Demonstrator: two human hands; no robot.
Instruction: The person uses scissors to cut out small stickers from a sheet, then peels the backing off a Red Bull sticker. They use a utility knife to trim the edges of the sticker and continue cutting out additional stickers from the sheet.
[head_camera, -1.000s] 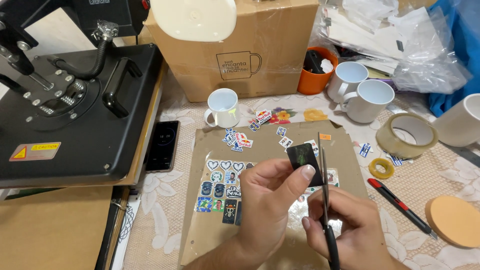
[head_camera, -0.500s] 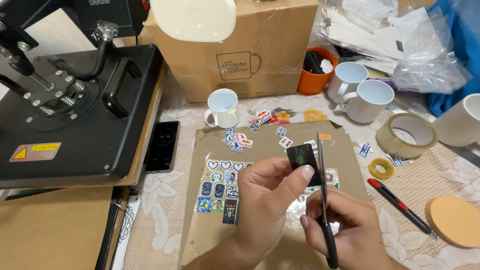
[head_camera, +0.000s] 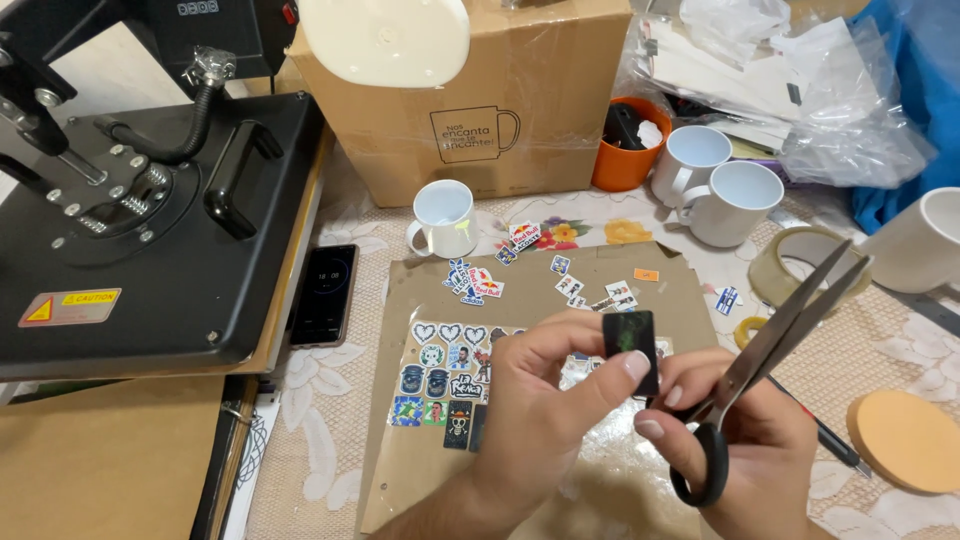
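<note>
My left hand (head_camera: 545, 415) pinches a small dark rectangular sticker (head_camera: 630, 343) between thumb and fingers, above a brown cardboard sheet (head_camera: 410, 460). My right hand (head_camera: 745, 450) grips black-handled scissors (head_camera: 775, 340), blades spread wide and pointing up to the right, away from the sticker. A transparent sticker sheet (head_camera: 445, 385) with hearts and small pictures lies on the cardboard to the left of my left hand. Several cut stickers (head_camera: 480, 280) lie scattered at the cardboard's far edge.
A black heat press (head_camera: 150, 220) stands at the left with a phone (head_camera: 325, 293) beside it. Behind are a cardboard box (head_camera: 470, 110), white mugs (head_camera: 443, 215) (head_camera: 735, 200), an orange cup (head_camera: 625, 150), tape rolls (head_camera: 795, 262) and a round cork coaster (head_camera: 905, 440).
The scissors swung from upright against the sticker to tilted up-right with blades wide apart. My left hand still holds the sticker in about the same place.
</note>
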